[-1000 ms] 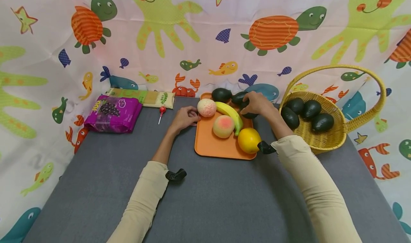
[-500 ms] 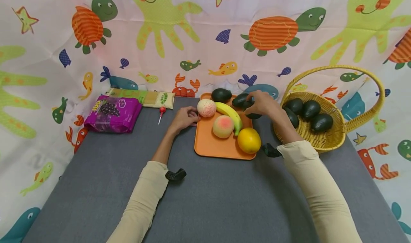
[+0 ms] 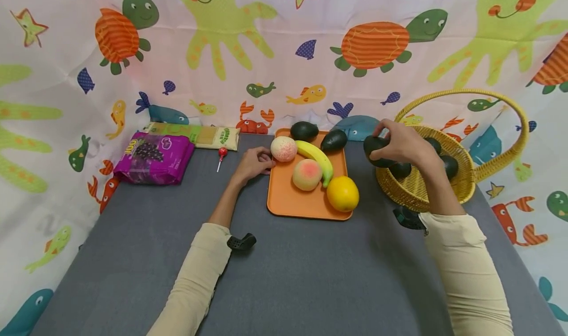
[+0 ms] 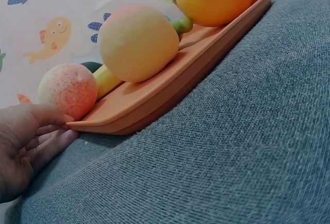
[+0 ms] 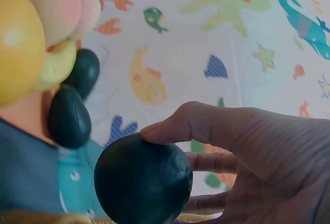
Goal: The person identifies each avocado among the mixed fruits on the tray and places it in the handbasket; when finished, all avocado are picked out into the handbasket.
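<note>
In the head view my right hand [image 3: 408, 141] holds a dark green avocado [image 3: 374, 147] above the table, beside the left rim of the yellow wicker basket [image 3: 471, 193]. The right wrist view shows the thumb and fingers around this avocado [image 5: 142, 180]. My left hand [image 3: 252, 166] pinches the left edge of the orange tray [image 3: 306, 208]; its thumb lies on the rim in the left wrist view. On the tray are two avocados [image 3: 334, 140], a banana [image 3: 320, 161], a speckled peach [image 3: 284, 149], a larger peach [image 3: 307, 174] and a round yellow-orange fruit [image 3: 342, 194].
Several avocados [image 3: 450, 166] lie in the basket, partly hidden by my right arm. Its tall handle [image 3: 523, 129] arches overhead. At the back left are a purple grape-print package [image 3: 155, 158], a flat pale packet [image 3: 217, 137] and a red lollipop [image 3: 223, 152].
My right hand has lifted an avocado off the tray's right side and carried it right to the basket's rim. The left hand has stayed at the tray's edge.
</note>
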{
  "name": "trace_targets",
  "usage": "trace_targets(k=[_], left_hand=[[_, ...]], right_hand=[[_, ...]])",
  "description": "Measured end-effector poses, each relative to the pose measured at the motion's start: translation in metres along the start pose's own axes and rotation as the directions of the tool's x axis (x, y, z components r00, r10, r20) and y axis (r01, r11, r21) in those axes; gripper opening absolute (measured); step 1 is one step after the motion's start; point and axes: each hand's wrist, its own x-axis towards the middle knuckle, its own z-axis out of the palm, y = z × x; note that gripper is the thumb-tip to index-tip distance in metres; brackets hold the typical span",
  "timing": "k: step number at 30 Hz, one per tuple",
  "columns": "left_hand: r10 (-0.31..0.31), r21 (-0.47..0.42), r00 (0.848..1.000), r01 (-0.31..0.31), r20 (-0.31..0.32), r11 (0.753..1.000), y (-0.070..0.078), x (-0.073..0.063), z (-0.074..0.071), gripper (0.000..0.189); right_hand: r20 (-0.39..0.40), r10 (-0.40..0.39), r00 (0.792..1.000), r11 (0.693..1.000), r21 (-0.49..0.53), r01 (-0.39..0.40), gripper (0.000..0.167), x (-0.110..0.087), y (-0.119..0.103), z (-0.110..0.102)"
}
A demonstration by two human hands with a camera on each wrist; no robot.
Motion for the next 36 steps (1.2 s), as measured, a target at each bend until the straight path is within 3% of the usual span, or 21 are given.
trace_targets(k=[8,15,20,26,31,36], left_hand=[[0.004,0.006,1.000,-0.004,0.002,1.000,-0.001,-0.001,0.000,0.042],[0.004,-0.014,1.000,-0.004,-0.004,1.000,0.000,-0.003,0.000,0.041],[0.001,-0.013,1.000,-0.001,-0.002,1.000,0.000,-0.004,-0.001,0.041],[0.023,-0.009,1.000,-0.023,-0.008,1.000,0.000,-0.005,-0.002,0.040],[0.033,-0.005,0.999,-0.033,-0.005,0.999,0.000,-0.004,-0.002,0.040],[0.031,-0.002,1.000,-0.031,0.000,1.000,0.001,-0.004,-0.002,0.041]], right_hand=[[-0.046,0.056,0.997,0.998,-0.015,-0.057,0.063,-0.019,0.031,-0.019],[-0.036,0.171,0.985,0.984,-0.047,-0.173,0.072,-0.023,0.065,-0.029],[-0.014,0.220,0.975,0.974,-0.060,-0.220,0.069,-0.011,0.098,-0.021],[-0.005,0.211,0.977,0.976,-0.051,-0.211,0.059,0.004,0.132,-0.004],[0.006,0.209,0.978,0.976,-0.059,-0.208,0.048,0.006,0.142,0.004],[0.024,0.220,0.975,0.974,-0.056,-0.218,0.049,0.006,0.143,0.005]])
